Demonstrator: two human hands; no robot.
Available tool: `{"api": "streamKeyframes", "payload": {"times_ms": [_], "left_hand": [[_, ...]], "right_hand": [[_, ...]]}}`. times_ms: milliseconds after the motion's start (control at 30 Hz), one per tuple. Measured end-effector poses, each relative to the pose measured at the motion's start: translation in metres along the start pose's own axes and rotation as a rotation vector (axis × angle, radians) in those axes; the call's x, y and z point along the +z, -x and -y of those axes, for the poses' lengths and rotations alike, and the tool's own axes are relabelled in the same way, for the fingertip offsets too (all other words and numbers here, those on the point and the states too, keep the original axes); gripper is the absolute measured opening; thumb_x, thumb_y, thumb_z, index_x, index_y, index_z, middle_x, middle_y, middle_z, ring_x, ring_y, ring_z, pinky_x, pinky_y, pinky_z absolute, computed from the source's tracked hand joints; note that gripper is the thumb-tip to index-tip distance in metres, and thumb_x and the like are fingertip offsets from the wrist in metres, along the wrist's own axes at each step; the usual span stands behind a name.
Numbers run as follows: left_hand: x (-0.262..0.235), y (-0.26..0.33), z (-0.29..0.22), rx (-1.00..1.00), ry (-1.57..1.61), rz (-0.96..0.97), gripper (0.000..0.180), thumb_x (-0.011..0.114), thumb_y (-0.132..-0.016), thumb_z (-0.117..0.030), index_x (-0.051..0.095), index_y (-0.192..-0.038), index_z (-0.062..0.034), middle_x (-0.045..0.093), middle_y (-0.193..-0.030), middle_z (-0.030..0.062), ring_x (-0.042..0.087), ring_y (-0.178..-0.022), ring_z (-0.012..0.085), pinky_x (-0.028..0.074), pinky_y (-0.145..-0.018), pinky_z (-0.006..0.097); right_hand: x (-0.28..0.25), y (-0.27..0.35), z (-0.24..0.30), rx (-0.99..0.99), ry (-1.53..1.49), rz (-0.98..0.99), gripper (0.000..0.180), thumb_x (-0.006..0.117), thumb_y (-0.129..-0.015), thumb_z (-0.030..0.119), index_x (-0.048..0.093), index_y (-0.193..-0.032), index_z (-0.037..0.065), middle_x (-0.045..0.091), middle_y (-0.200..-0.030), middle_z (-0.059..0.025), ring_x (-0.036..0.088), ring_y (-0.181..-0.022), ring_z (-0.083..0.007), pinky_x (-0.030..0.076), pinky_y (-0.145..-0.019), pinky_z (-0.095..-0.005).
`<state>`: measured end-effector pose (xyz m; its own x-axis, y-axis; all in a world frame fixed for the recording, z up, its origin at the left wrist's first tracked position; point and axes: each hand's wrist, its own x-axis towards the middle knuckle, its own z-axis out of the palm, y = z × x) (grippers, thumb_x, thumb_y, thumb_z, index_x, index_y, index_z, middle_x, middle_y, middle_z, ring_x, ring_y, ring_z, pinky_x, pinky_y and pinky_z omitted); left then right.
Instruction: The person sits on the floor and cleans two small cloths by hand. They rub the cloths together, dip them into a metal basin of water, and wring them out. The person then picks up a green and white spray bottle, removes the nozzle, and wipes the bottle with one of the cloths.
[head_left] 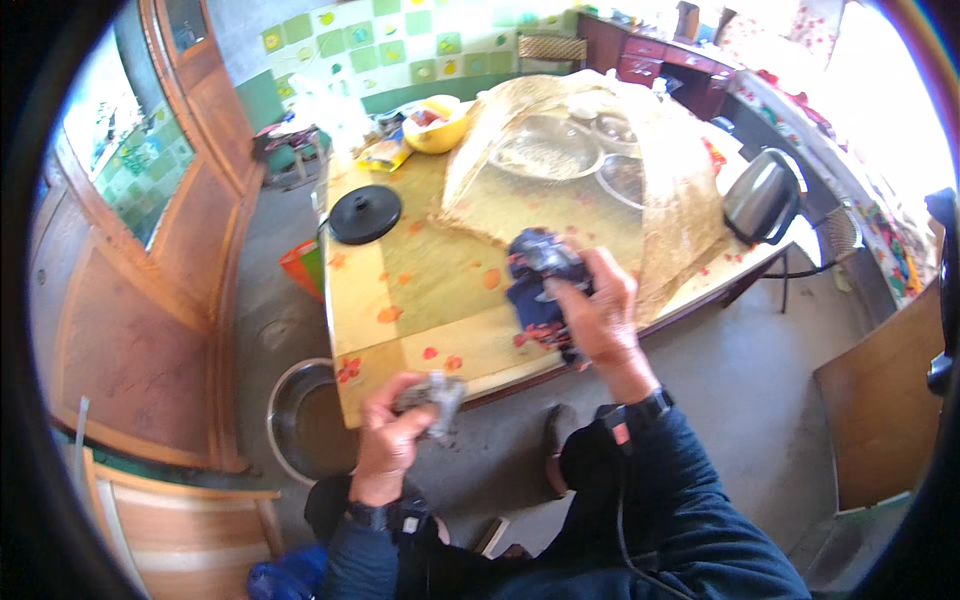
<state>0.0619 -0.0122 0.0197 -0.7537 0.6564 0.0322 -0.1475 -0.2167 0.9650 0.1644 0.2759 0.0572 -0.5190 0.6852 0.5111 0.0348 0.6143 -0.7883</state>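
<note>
Dark cloth [535, 285] on table [430, 290], under right fingers [575, 290]; left fingers [405, 420] closed around grey rag [440, 392].

A grey concrete floor [760, 380] surrounds the yellow, flower-patterned surface [430, 290], with wooden doors [130, 330] on the left, a wall of green and yellow tiles [390, 45] behind, a dark wooden dresser [660, 60] beyond, and strong daylight at the upper right.
</note>
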Motion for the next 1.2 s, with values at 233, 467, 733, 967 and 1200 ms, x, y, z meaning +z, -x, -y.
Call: {"api": "streamKeyframes", "payload": {"times_ms": [233, 467, 733, 967, 1200], "left_hand": [[-0.022, 0.005, -0.008, 0.096, 0.144, -0.020, 0.035, 0.073, -0.081, -0.004, 0.076, -0.114, 0.0063, 0.075, -0.099, 0.0046, 0.069, -0.086, 0.0117, 0.054, -0.081, 0.027], [-0.029, 0.012, -0.014, 0.142, 0.131, -0.028, 0.032, 0.074, -0.085, 0.004, 0.075, -0.117, 0.0059, 0.080, -0.107, 0.0088, 0.073, -0.096, 0.0146, 0.057, -0.093, 0.030], [-0.030, 0.001, 0.005, 0.226, 0.149, -0.218, 0.036, 0.074, -0.094, -0.005, 0.070, -0.129, 0.0002, 0.070, -0.120, 0.0049, 0.068, -0.108, 0.0180, 0.056, -0.100, 0.035], [-0.003, -0.021, -0.005, 0.344, 0.091, -0.174, 0.040, 0.070, -0.106, -0.020, 0.063, -0.141, -0.0040, 0.069, -0.133, 0.0068, 0.067, -0.122, 0.0206, 0.053, -0.108, 0.039], [0.049, -0.030, 0.014, 0.318, -0.032, -0.165, 0.022, 0.074, -0.106, -0.012, 0.059, -0.120, -0.0058, 0.063, -0.114, 0.0024, 0.059, -0.105, 0.0112, 0.054, -0.095, 0.031]], "right_hand": [[0.068, -0.002, 0.018, -0.083, -0.094, 0.070, 0.044, 0.089, -0.088, 0.017, 0.071, -0.124, 0.001, 0.075, -0.107, -0.0217, 0.076, -0.104, -0.0362, 0.059, -0.092, -0.0456], [0.100, 0.001, 0.022, -0.294, 0.083, 0.127, 0.062, 0.085, -0.089, 0.013, 0.056, -0.144, 0.002, 0.061, -0.139, -0.0288, 0.066, -0.124, -0.0496, 0.056, -0.104, -0.0528], [0.066, 0.027, 0.026, -0.171, -0.328, 0.332, 0.030, 0.078, -0.102, 0.018, 0.060, -0.117, 0.001, 0.073, -0.087, -0.0225, 0.076, -0.084, -0.0437, 0.058, -0.074, -0.0508], [0.049, 0.060, 0.041, -0.270, -0.421, 0.647, 0.079, 0.089, -0.090, 0.030, 0.049, -0.153, 0.003, 0.071, -0.122, -0.0263, 0.075, -0.101, -0.0458, 0.060, -0.085, -0.0519], [0.023, 0.057, 0.031, -0.258, -0.258, 0.484, 0.084, 0.088, -0.084, 0.026, 0.049, -0.155, 0.005, 0.064, -0.128, -0.0287, 0.068, -0.113, -0.0521, 0.058, -0.096, -0.0565]]}}
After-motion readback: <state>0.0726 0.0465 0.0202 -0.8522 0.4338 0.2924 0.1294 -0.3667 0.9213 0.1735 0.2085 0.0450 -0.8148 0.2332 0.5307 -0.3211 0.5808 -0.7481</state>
